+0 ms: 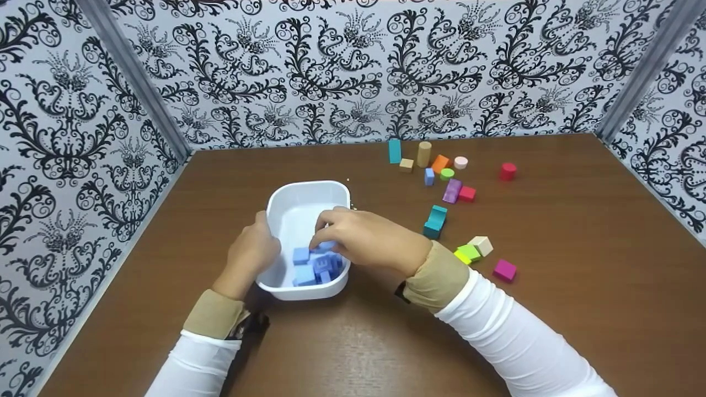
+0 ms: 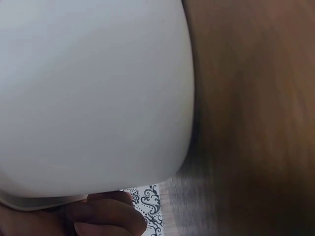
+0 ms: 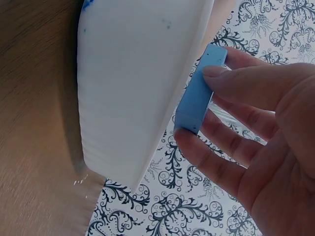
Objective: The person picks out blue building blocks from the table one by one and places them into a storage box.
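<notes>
A white plastic tub (image 1: 310,294) stands tilted on the table, with several blue blocks (image 1: 305,274) gathered at its near end; one bears a letter E. My left hand (image 1: 253,251) grips the tub's left rim. In the left wrist view, the tub's outer wall (image 2: 98,98) fills much of the picture, and curled fingers (image 2: 106,216) show below it. My right hand (image 1: 367,237) is over the tub's right side. In the right wrist view, its thumb and fingers pinch a flat blue block (image 3: 197,96) beside the rim of the tub (image 3: 128,88).
Loose coloured blocks lie on the brown table (image 1: 579,220) to the right, among them a teal bridge-shaped block (image 1: 435,221), a magenta cube (image 1: 504,271) and a red cylinder (image 1: 508,171). A tan cylinder (image 1: 424,154) stands farther back. Patterned walls (image 1: 358,71) enclose the back and sides.
</notes>
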Action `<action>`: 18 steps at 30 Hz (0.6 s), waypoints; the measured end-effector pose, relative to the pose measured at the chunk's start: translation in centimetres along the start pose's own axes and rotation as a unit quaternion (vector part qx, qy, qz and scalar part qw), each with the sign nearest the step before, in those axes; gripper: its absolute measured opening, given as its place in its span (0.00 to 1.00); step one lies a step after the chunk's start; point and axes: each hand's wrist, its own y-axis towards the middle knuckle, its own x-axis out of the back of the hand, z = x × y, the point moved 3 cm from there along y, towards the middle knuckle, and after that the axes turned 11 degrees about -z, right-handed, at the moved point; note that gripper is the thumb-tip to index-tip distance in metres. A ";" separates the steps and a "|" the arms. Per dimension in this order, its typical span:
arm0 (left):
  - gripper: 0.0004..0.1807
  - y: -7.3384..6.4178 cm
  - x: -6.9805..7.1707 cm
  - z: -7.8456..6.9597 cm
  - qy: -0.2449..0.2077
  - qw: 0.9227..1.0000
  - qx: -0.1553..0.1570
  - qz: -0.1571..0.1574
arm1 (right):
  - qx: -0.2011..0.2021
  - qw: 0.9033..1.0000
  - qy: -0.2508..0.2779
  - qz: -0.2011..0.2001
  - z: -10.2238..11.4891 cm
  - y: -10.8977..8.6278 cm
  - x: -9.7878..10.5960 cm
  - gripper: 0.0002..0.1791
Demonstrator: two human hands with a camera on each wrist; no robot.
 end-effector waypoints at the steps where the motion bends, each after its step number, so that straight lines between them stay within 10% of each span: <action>1: 0.36 0.0 0.0 0.0 0.000 1.000 0.000 -0.001 | -0.003 1.000 0.000 0.001 0.0 0.0 0.0 0.14; 18: 0.36 0.0 0.0 -0.1 0.001 1.000 0.002 -0.005 | -0.012 1.000 0.000 0.002 -0.1 0.1 0.1 0.15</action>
